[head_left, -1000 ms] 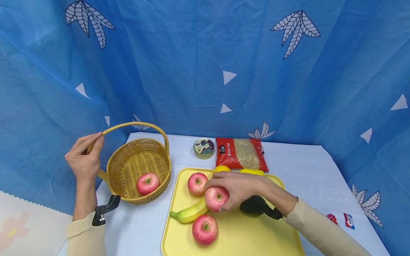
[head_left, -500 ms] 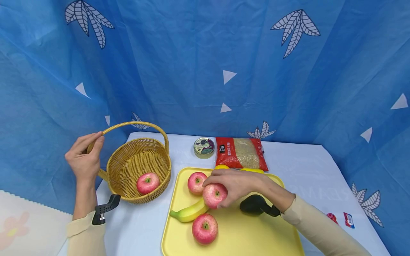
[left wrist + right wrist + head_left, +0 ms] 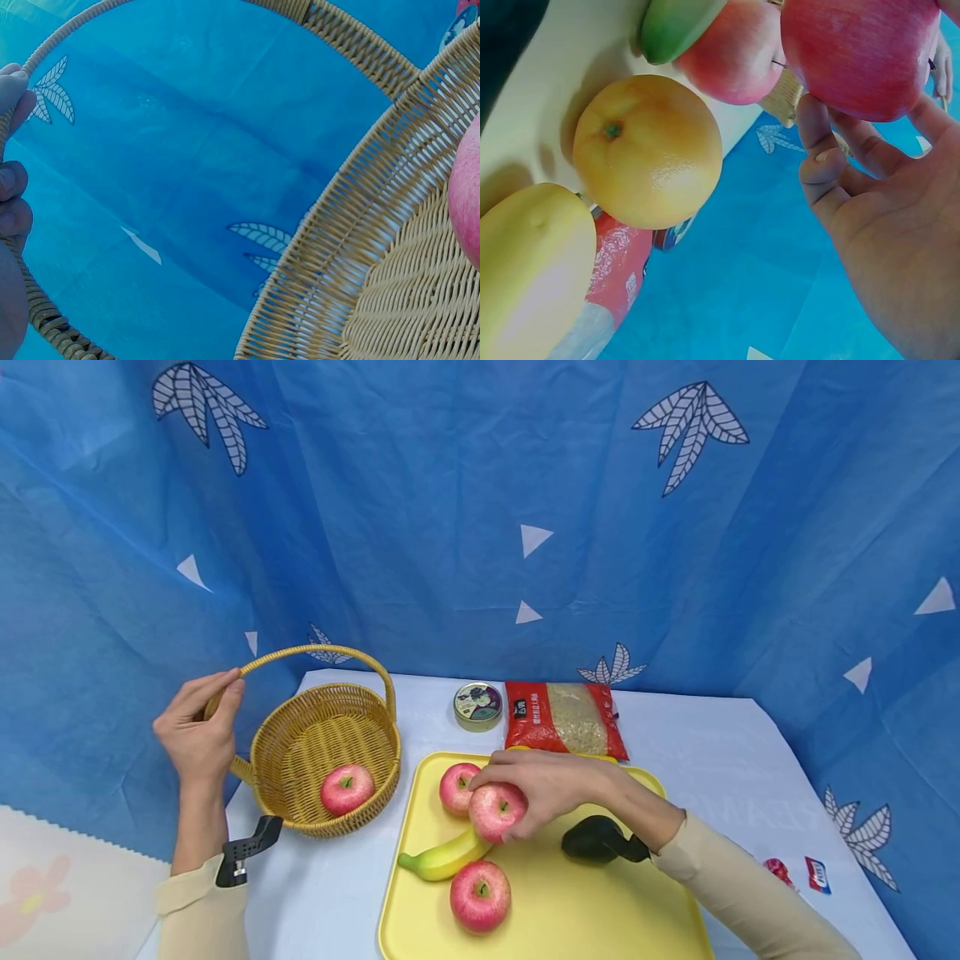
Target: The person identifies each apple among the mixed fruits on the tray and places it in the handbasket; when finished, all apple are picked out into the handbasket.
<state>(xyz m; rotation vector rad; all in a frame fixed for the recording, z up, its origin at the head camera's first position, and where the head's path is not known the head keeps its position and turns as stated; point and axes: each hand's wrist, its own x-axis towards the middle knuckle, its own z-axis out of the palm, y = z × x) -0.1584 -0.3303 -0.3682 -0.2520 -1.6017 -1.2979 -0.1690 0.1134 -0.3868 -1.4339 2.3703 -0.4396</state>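
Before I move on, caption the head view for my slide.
Left hand grips a wicker basket handle while the right hand holds an apple over a yellow tray.

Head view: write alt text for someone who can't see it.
A person's right grip holds an apple over a yellow tray of fruit, while the left grip holds the handle of a wicker basket containing another apple. Blue cloth hangs behind.

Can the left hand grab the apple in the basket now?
Probably not yet: the left hand is gripping the handle of the basket, so it would likely need to let go first. Otherwise the way looks free: the basket is open on top and nothing lies on the apple.
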